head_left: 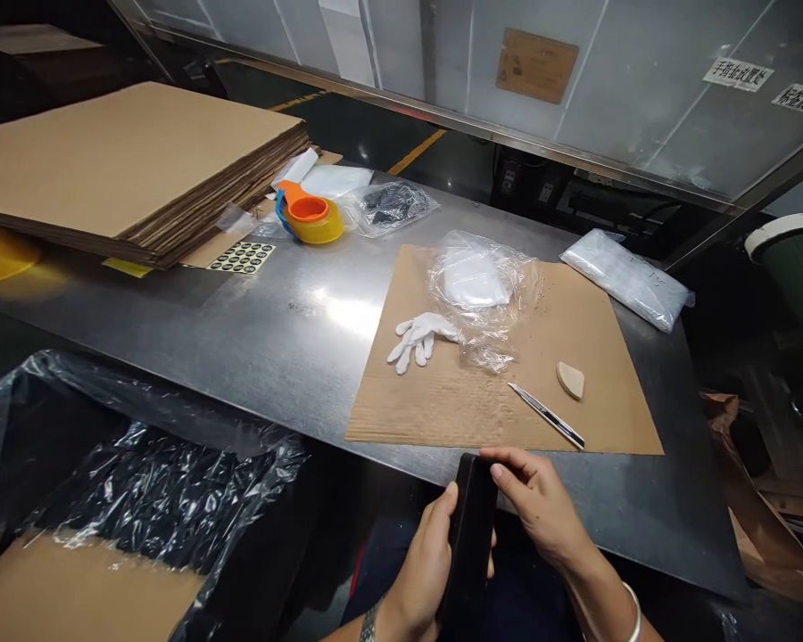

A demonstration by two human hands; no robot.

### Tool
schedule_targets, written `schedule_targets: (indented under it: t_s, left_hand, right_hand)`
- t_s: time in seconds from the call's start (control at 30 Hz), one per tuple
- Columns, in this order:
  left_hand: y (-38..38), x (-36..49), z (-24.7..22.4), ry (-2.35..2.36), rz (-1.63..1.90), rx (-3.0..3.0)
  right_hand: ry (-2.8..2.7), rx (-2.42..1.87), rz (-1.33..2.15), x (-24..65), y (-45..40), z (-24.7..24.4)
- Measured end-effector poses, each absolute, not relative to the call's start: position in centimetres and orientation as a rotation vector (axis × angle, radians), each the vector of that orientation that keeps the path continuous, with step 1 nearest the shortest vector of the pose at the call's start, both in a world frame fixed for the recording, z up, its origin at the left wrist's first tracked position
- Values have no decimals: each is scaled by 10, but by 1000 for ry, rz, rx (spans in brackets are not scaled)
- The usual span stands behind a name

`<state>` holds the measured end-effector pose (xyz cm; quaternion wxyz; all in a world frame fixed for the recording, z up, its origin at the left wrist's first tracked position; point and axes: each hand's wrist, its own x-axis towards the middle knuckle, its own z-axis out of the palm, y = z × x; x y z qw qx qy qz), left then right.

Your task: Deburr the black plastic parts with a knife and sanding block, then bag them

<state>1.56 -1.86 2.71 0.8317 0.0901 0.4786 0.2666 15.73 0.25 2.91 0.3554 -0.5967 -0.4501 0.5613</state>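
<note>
- The black object (475, 517) is held just in front of the near edge of the tabletop (294, 330); its upper end is directed toward that edge, and its lower end is lost in shadow.
- The left hand (428, 553) is wrapped around the black object; the thumb is laid along the left side, and fingertips are seen at the right side.
- The right hand (542, 508) is closed at the upper end, which is pinched between thumb and forefinger; the remaining fingers are curled and partly hidden.
- The cardboard sheet (434, 415) is laid flat, close to the near edge and toward the right edge of the tabletop.
- On the left part of the cardboard sheet, the white glove (421, 334) is placed against the clear plastic bag (475, 276), in which white material is contained.
- The knife (545, 414) is laid diagonally near the sheet's near edge; the wooden piece (571, 380) is positioned just beside it, not touching.
- The wrapped white packet (633, 278) is located at the far right corner of the tabletop.
- The tape dispenser (321, 232) is set toward the far edge, beside the bag of dark material (394, 205).
- The cardboard stack (140, 160) is carried at the left end of the tabletop; the sticker sheet (243, 257) is laid near the stack's near right corner.
</note>
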Motion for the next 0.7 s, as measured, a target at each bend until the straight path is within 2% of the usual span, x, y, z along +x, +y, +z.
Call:
schedule_targets:
  t_s: [0.17,0.47,0.7]
  left_hand:
    - [-21,17,22,1047,650,138]
    - [-15,12,30,1029,782,82]
    - [-15,15,29,932,587,17]
  right_hand:
    - [-1042,-1438,1518,146,-11,24]
    - [-1453,-1433,1340,135,-39,27]
    - [-1168,-1699,1236,138,-20,25]
